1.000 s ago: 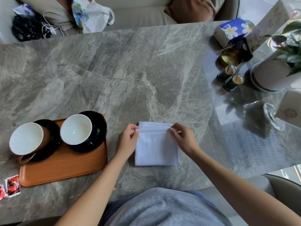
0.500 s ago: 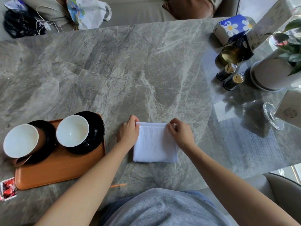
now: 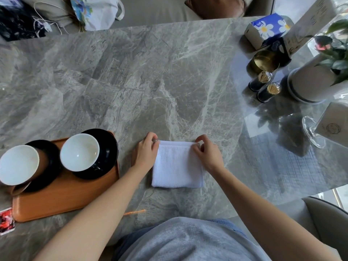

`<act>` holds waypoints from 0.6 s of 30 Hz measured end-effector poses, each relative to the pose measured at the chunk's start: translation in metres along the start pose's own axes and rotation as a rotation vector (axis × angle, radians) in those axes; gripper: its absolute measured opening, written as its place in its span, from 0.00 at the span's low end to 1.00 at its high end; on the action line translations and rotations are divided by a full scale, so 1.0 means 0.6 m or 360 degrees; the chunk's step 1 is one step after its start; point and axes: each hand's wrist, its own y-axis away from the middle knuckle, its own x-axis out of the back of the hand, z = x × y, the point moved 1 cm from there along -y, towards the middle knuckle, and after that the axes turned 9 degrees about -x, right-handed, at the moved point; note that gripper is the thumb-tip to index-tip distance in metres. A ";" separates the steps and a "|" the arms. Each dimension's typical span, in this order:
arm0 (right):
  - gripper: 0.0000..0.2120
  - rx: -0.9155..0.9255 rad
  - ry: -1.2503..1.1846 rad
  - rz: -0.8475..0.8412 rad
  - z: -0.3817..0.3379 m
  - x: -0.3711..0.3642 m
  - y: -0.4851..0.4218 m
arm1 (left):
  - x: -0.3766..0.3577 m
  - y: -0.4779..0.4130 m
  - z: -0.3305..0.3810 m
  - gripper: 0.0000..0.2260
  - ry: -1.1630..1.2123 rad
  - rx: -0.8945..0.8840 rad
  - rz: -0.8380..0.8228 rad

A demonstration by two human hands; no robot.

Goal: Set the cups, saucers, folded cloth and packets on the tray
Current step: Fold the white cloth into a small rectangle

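Pinching folded white terry cloth [image 3: 177, 164] at far corners: left hand [image 3: 146, 150] curled at eleven o'clock, right hand [image 3: 209, 154] curled at one o'clock.

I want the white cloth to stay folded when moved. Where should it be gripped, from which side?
Likely the two far corners of the folded cloth, pinched from either side, as the left hand and right hand do: its layers meet along that far edge, so pinching there should keep them together.
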 end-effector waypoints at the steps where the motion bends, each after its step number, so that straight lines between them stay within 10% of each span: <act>1: 0.09 -0.0007 0.0004 0.0004 -0.002 0.004 0.003 | 0.004 0.005 0.003 0.07 -0.0034 -0.0046 0.0041; 8: 0.25 0.0891 0.0796 0.0145 -0.021 -0.016 0.082 | -0.023 0.090 0.019 0.23 -0.0831 -0.0969 -0.0177; 12: 0.30 0.0931 0.0791 -0.0250 -0.013 -0.063 0.086 | -0.043 0.097 0.017 0.29 -0.1253 -0.0798 -0.0447; 18: 0.28 0.0988 0.0888 -0.0138 0.019 -0.080 0.075 | -0.044 0.091 0.010 0.30 -0.1262 -0.0754 -0.0563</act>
